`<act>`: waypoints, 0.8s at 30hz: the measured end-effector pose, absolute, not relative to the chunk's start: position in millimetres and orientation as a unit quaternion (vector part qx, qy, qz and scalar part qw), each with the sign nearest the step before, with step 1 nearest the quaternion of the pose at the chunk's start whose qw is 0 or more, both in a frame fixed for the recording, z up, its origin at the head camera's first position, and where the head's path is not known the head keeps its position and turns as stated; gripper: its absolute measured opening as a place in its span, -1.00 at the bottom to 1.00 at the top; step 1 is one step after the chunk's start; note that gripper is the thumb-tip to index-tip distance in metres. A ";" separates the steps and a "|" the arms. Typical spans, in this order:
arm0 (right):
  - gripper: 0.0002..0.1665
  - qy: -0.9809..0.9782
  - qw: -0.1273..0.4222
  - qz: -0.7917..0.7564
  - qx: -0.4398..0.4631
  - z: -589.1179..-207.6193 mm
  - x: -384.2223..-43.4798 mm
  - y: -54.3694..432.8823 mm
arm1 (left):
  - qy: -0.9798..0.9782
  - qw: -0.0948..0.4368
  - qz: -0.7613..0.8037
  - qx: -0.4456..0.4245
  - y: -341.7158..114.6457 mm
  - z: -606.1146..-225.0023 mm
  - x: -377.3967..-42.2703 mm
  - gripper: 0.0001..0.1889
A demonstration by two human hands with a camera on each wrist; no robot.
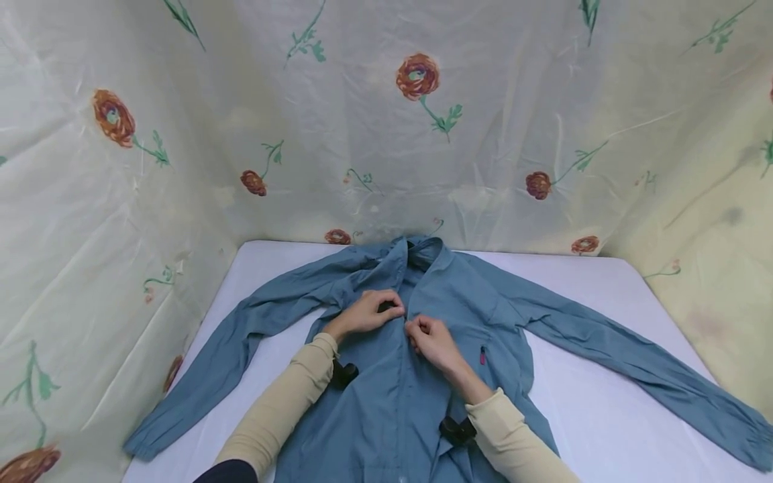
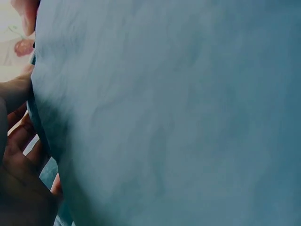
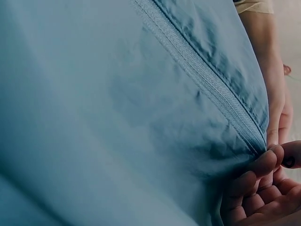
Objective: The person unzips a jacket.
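A blue-grey zip-up jacket (image 1: 374,382) lies front up and spread out, its collar parted at the top. Its closed zip (image 3: 202,82) runs up to the fingertips in the right wrist view. My right hand (image 1: 436,343) pinches the front at the zip's upper end with thumb and index finger; whether it holds the slider, I cannot tell. Just above and to the left, my left hand (image 1: 370,312) pinches the jacket's front edge, thumb on top and fingers underneath in the left wrist view. Jacket cloth fills most of both wrist views.
Under the jacket is a table with a white cover (image 1: 580,389). The sleeves (image 1: 211,365) spread out to both sides. A chest pocket has a red zip pull (image 1: 482,355). Flower-patterned curtains (image 1: 362,121) hang around the back and sides.
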State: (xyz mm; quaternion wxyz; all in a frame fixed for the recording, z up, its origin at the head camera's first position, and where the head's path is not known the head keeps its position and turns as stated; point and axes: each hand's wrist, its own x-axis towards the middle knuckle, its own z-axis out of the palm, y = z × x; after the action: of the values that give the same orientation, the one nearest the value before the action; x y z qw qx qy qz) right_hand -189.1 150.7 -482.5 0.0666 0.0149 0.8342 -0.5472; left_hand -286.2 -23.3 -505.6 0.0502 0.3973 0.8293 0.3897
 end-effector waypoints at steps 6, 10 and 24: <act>-0.66 0.831 0.078 -0.551 0.014 -480.0 -185.8 151.7 | 0.826 0.049 0.393 0.400 -23.3 -504.1 -289.3 -0.87; -0.65 0.824 0.087 -0.559 0.020 -481.8 -184.3 150.7 | 0.823 0.048 0.401 0.399 -25.6 -503.4 -290.4 -0.87; -0.65 0.815 0.079 -0.573 0.020 -484.6 -173.2 148.7 | 0.829 0.052 0.401 0.386 -28.8 -503.6 -293.3 -0.87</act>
State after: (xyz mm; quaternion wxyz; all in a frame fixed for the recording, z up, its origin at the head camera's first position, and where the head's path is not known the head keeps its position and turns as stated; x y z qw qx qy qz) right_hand -173.2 148.7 -484.6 0.0795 0.0197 0.8154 -0.5730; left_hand -293.3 -28.8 -503.6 0.0522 0.3857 0.8292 0.4011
